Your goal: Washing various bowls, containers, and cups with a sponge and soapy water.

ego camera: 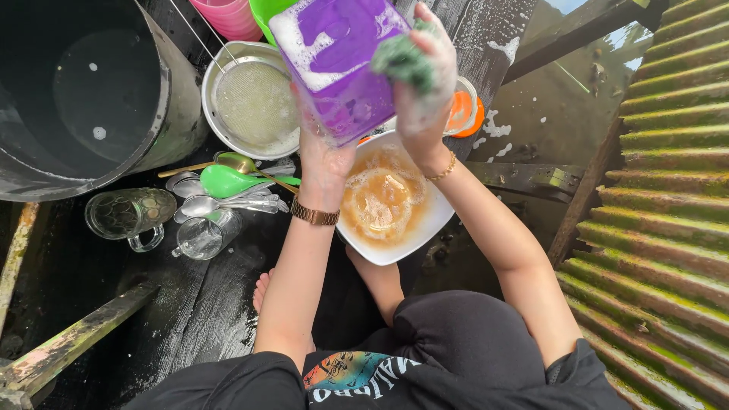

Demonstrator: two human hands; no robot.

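Note:
My left hand [323, 156] grips the lower edge of a purple square plastic container [338, 64] covered in soap foam, held tilted above a white square bowl [425, 228] of brownish soapy water. My right hand [425, 83], soapy, presses a green scouring sponge [402, 61] against the container's right side. A bracelet sits on each wrist.
A large dark metal pot [91, 99] stands at the left. A metal basin with a strainer [254, 102], two glass mugs [129, 216], spoons and a green ladle [228, 182] lie on the wet dark planks. Pink cups [228, 17] at top. Mossy corrugated roofing [668, 190] at right.

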